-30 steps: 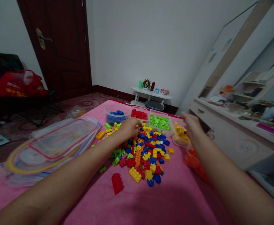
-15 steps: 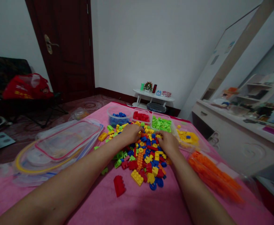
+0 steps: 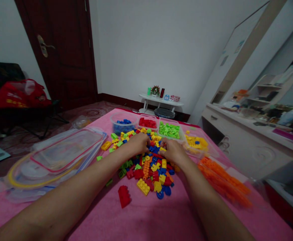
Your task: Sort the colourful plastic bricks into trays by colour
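Note:
A heap of mixed plastic building blocks [image 3: 150, 167] in red, yellow, blue and green lies on a pink cloth [image 3: 146, 217]. My left hand [image 3: 138, 142] rests on the heap's far left part, fingers curled into the blocks. My right hand [image 3: 171, 151] sits on the heap's far right part, fingers also curled down among the pieces. What either hand pinches is hidden. A lone red block [image 3: 124, 196] lies nearest to me, apart from the heap.
Behind the heap stand tubs of blue blocks [image 3: 123, 123], red blocks [image 3: 148, 123], green blocks [image 3: 170, 130] and yellow blocks [image 3: 196, 143]. Orange pieces [image 3: 223, 180] lie at the right. Clear lids [image 3: 61, 154] are stacked at the left. A dresser [image 3: 249, 140] flanks the right side.
My right hand came from above the yellow tub down onto the heap's right part, then drew slightly nearer. My left hand stayed on the heap. The camera view shifted a little.

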The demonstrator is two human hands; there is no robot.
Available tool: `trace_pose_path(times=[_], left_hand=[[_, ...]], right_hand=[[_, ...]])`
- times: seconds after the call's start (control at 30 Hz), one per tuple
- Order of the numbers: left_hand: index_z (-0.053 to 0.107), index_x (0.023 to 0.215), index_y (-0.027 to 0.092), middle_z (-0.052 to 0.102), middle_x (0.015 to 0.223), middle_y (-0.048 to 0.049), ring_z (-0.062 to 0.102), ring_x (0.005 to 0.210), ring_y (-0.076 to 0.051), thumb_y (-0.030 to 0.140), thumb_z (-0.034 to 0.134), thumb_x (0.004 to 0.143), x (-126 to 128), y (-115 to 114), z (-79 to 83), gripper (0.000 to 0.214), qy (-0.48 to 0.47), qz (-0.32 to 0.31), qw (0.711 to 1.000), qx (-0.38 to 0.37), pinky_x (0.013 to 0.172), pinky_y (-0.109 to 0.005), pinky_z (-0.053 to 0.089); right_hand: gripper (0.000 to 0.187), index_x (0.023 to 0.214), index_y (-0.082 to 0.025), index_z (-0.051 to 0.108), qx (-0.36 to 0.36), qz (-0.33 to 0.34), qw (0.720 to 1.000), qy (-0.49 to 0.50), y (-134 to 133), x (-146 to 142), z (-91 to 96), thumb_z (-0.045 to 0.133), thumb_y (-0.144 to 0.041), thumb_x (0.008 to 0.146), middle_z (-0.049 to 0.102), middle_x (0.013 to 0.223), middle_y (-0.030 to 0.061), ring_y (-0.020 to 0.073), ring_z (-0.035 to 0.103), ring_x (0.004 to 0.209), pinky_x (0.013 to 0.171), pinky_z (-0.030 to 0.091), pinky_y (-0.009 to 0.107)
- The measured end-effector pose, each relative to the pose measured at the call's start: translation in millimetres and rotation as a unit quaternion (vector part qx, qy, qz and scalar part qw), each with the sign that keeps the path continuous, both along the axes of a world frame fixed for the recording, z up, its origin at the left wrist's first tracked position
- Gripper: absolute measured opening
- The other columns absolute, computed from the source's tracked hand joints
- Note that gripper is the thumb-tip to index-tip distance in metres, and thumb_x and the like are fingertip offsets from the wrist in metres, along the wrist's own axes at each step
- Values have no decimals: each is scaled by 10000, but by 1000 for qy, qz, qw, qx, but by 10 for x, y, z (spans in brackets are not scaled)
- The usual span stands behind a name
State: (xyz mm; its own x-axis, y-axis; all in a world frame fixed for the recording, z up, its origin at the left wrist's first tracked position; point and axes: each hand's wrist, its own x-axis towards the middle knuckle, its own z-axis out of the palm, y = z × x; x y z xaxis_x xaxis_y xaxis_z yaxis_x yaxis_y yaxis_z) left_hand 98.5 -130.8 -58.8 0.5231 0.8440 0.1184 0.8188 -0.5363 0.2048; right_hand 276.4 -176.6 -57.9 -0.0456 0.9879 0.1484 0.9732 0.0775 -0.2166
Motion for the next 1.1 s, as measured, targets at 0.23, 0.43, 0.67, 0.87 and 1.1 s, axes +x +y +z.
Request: trace_pose_path(times=[0.23,0.43,0.67,0.87,1.1], left_hand=[[725,884,270,704,872,-66,641,831,-243,243,616,620,37,-35,-26,286,31,44,998,22,671,-293,477],[735,816,233,696,769,-36,617,705,-180,256,646,592,-95,14,196,242,-53,26,998,-12,583,-230,423],[716,844,142,671,647,-22,573,567,-128,249,638,635,-245,117,386,248,-202,-8,976,-84,512,-210,399],[676,859,104,697,768,-53,622,668,-118,272,650,699,-97,60,392,233,-407,-99,900,-124,634,-224,482],[683,959,136,705,943,-60,644,833,-153,287,642,733,127,-240,446,275,-420,-162,890,-79,764,-260,499]], right_hand=[[226,822,-212,638,29,20,999,40,20,-12,-13,671,-207,599,641,797,24,169,555,726,580,330,250],[244,858,-182,596,86,-4,864,496,84,-8,14,658,-284,644,585,627,-18,116,517,520,456,410,219],[90,816,-152,552,-67,-19,550,832,-22,-141,192,572,-170,730,606,660,11,69,519,484,357,382,129],[222,844,-152,546,-165,3,503,848,-79,-272,175,502,-368,864,592,623,18,68,496,453,315,335,108],[350,747,-184,479,-216,0,434,875,-133,-419,171,424,-503,880,519,538,-21,82,479,420,282,262,110]])
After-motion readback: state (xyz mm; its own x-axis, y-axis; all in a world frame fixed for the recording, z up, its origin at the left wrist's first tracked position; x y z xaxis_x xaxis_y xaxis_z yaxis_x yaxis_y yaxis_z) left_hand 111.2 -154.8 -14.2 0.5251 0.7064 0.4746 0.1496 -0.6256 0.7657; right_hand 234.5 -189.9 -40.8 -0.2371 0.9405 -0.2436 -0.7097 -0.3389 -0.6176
